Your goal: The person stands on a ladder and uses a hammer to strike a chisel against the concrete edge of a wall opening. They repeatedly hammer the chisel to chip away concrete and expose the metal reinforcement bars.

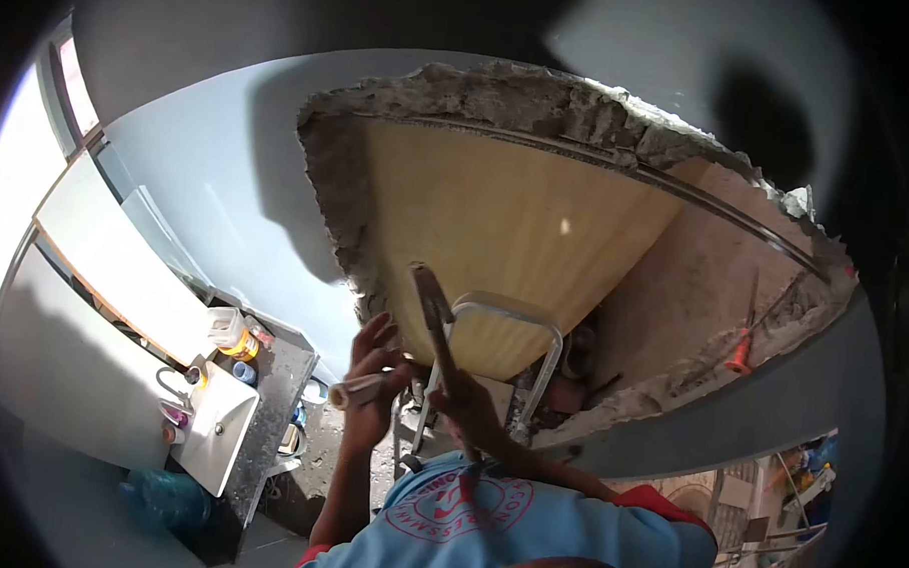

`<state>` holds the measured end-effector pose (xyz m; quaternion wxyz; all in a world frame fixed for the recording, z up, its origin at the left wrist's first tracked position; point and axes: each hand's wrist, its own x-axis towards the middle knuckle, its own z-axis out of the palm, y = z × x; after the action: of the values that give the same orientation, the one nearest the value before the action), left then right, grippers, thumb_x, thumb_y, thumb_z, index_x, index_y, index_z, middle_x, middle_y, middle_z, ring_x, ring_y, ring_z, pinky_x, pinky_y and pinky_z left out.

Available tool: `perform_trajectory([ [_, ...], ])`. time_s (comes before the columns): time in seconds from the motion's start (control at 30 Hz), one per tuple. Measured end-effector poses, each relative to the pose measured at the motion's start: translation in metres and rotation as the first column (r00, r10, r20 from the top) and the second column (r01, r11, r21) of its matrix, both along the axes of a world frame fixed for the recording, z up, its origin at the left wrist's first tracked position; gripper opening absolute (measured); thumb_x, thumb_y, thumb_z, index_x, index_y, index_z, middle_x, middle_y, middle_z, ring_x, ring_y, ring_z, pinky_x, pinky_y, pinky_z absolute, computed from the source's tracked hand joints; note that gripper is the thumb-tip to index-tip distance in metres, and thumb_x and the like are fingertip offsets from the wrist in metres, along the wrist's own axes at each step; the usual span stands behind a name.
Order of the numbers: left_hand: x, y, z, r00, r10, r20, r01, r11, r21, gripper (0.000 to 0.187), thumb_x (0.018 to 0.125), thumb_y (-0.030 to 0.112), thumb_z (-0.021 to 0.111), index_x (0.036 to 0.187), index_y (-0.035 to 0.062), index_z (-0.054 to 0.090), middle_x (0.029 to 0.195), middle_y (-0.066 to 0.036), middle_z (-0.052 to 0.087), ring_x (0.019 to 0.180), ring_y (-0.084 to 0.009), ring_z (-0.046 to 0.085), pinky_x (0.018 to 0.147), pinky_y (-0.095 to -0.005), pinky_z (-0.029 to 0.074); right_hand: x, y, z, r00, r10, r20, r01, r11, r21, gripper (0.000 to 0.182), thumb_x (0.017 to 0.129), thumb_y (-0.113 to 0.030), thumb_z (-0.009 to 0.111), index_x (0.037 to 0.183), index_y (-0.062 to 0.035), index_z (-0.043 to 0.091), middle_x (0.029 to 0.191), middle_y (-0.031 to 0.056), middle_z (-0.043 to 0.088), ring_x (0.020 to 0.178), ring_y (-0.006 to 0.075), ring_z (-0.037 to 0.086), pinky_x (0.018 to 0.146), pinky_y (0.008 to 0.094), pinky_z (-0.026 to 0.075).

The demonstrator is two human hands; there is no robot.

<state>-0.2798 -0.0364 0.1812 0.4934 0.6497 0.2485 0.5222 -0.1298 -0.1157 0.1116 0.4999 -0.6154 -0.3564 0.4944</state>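
My left hand [371, 381] has a short round rod [356, 391], like a wooden tool handle, held across the palm; its pale end points toward me and some fingers are raised. In my right hand [470, 415] is a long dark bar-like tool [433, 313], its far end pointing up at the broken wall opening [328, 179]. The fingers wrap round its lower part. Both hands are in front of my chest, close together. Behind the tool stands a metal-framed step ladder or chair [514, 311]. Beyond it is a yellowish wooden panel [517, 216].
A metal rod [727, 218] runs along the upper part of the jagged opening. On its lower right ledge lies a red-handled pointed tool [740, 354]. To the left are a white sink [214, 441], a counter [286, 368] with containers, and a large blue bottle [167, 496]. Debris [329, 445] litters the floor.
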Motion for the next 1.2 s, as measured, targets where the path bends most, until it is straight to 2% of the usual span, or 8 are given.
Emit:
perform_trajectory([
  [0.1, -0.035, 0.024, -0.024, 0.998, 0.033, -0.055, -0.047, 0.965, -0.257, 0.036, 0.092, 0.028, 0.064, 0.069, 0.0014, 0.056, 0.079, -0.012, 0.066, 0.075, -0.0166, 0.066, 0.069, -0.0323, 0.053, 0.023, -0.013, 0.0, 0.993, -0.114, 0.027, 0.112, 0.993, 0.046, 0.028, 0.084, -0.029, 0.074, 0.091, -0.007, 0.058, 0.071, -0.0001, 0.054, 0.068, 0.0089, 0.053, 0.062, 0.0308, 0.046],
  [0.2, -0.041, 0.037, -0.023, 0.939, 0.205, -0.278, -0.289, 0.906, -0.309, 0.04, 0.09, 0.039, 0.068, 0.074, 0.0045, 0.054, 0.06, -0.002, 0.055, 0.047, -0.0092, 0.055, 0.043, -0.0256, 0.046, 0.041, -0.021, -0.012, 0.968, -0.2, 0.152, 0.139, 0.93, 0.341, 0.025, 0.086, -0.026, 0.072, 0.091, -0.0056, 0.057, 0.073, 0.0008, 0.052, 0.069, 0.0084, 0.052, 0.063, 0.0289, 0.045],
  [0.37, -0.028, 0.049, -0.004, 0.952, 0.235, -0.197, -0.274, 0.94, -0.205, 0.034, 0.099, 0.039, 0.053, 0.091, 0.0058, 0.051, 0.064, 0.001, 0.049, 0.053, -0.0067, 0.051, 0.05, -0.0244, 0.047, 0.071, -0.03, 0.001, 0.9, -0.355, 0.252, 0.228, 0.877, 0.422, 0.029, 0.092, -0.032, 0.063, 0.096, -0.0033, 0.058, 0.074, 0.002, 0.052, 0.07, 0.0139, 0.055, 0.065, 0.0315, 0.045],
  [0.5, 0.0, 0.052, 0.035, 0.926, 0.336, -0.173, -0.308, 0.936, 0.173, 0.025, 0.101, 0.027, 0.052, 0.096, 0.0026, 0.048, 0.069, -0.003, 0.051, 0.061, -0.0104, 0.055, 0.056, -0.0284, 0.049, 0.101, -0.023, 0.014, 0.901, -0.366, 0.234, 0.185, 0.81, 0.557, 0.03, 0.096, -0.032, 0.058, 0.107, -0.0041, 0.057, 0.095, 0.011, 0.058, 0.083, 0.0193, 0.058, 0.071, 0.0336, 0.048],
  [0.63, 0.033, 0.047, 0.091, 0.868, 0.463, -0.177, -0.305, 0.781, 0.545, 0.021, 0.092, 0.015, 0.061, 0.105, 0.0036, 0.049, 0.076, -0.02, 0.061, 0.068, -0.0377, 0.064, 0.058, -0.0424, 0.048, 0.128, -0.012, 0.008, 0.734, -0.588, 0.34, 0.288, 0.723, 0.628, 0.042, 0.098, -0.03, 0.054, 0.126, 0.0002, 0.048, 0.114, 0.0183, 0.055, 0.096, 0.0187, 0.057, 0.077, 0.035, 0.05],
  [0.77, 0.068, 0.028, 0.124, 0.934, 0.342, -0.099, -0.255, 0.837, 0.484, 0.02, 0.092, 0.013, 0.061, 0.108, 0.0039, 0.052, 0.078, -0.016, 0.061, 0.066, -0.0264, 0.063, 0.059, -0.0359, 0.05, 0.131, 0.001, 0.052, 0.509, -0.702, 0.498, 0.105, 0.625, 0.774, 0.045, 0.098, -0.028, 0.053, 0.128, 0.0031, 0.042, 0.113, 0.0167, 0.054, 0.086, 0.0141, 0.056, 0.069, 0.032, 0.049],
  [0.83, 0.085, 0.026, 0.13, 0.952, 0.299, -0.074, -0.204, 0.792, 0.575, 0.023, 0.089, 0.011, 0.064, 0.108, 0.0047, 0.053, 0.082, -0.016, 0.063, 0.066, -0.0311, 0.064, 0.058, -0.0374, 0.05, 0.107, -0.001, 0.103, 0.808, -0.583, 0.085, 0.23, 0.445, 0.866, 0.055, 0.097, -0.053, 0.048, 0.12, -0.0031, 0.044, 0.078, 0.0014, 0.046, 0.062, 0.0072, 0.043, 0.052, 0.0223, 0.037],
  [1.2, 0.167, 0.025, 0.168, 0.939, 0.343, -0.033, -0.146, 0.483, 0.863, 0.026, 0.087, 0.021, 0.069, 0.105, 0.0078, 0.056, 0.08, -0.009, 0.064, 0.063, -0.0285, 0.066, 0.049, -0.0396, 0.05, 0.128, -0.025, 0.122, 0.664, -0.732, 0.155, 0.204, 0.377, 0.903, 0.06, 0.094, -0.059, 0.048, 0.112, -0.0011, 0.046, 0.074, 0.0035, 0.047, 0.057, 0.0099, 0.045, 0.051, 0.0239, 0.04],
])
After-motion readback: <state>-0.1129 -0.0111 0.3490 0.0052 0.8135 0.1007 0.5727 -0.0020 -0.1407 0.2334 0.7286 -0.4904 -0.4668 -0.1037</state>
